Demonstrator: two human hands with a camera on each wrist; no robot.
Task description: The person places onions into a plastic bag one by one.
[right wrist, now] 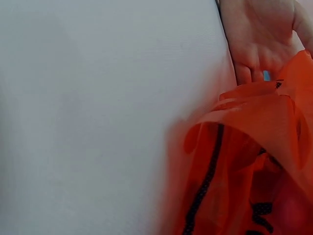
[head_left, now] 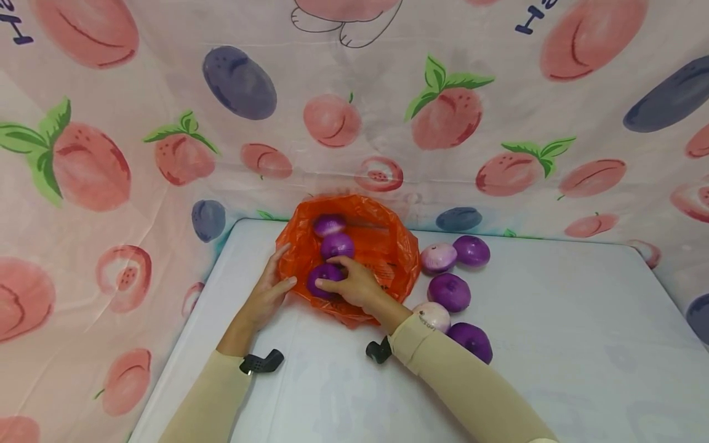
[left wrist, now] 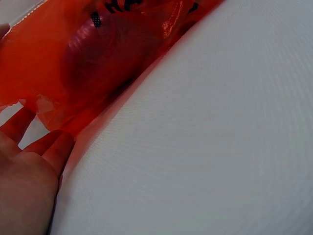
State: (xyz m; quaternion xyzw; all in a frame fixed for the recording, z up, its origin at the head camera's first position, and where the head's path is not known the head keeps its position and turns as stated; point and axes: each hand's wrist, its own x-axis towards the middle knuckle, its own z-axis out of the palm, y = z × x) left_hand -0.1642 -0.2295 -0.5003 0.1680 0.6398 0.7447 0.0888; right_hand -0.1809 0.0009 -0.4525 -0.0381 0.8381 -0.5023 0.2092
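Note:
In the head view, my right hand [head_left: 357, 284] reaches into an open orange plastic bag [head_left: 408, 252], with thumb and fingers around a purple onion [head_left: 320, 280]. Two more purple onions [head_left: 337, 246] [head_left: 329, 225] lie behind it in the bag. My left hand [head_left: 267, 296] is at the bag's left rim, thumb and fingers spread. The left wrist view shows the left hand's fingers [left wrist: 61, 147] touching the bag's edge [left wrist: 29, 68], an onion [left wrist: 110, 54] showing through the film. Beside the bag [right wrist: 254, 110] in the right wrist view is a palm [right wrist: 264, 34]; its fingertips are hidden.
Right of the bag, purple onions [head_left: 449, 293] [head_left: 471, 251] [head_left: 471, 342] and paler ones [head_left: 439, 258] [head_left: 433, 316] lie on the white table [head_left: 581, 320]; the right forearm passes close to the nearest. A fruit-print cloth [head_left: 354, 74] hangs behind the table's back edge.

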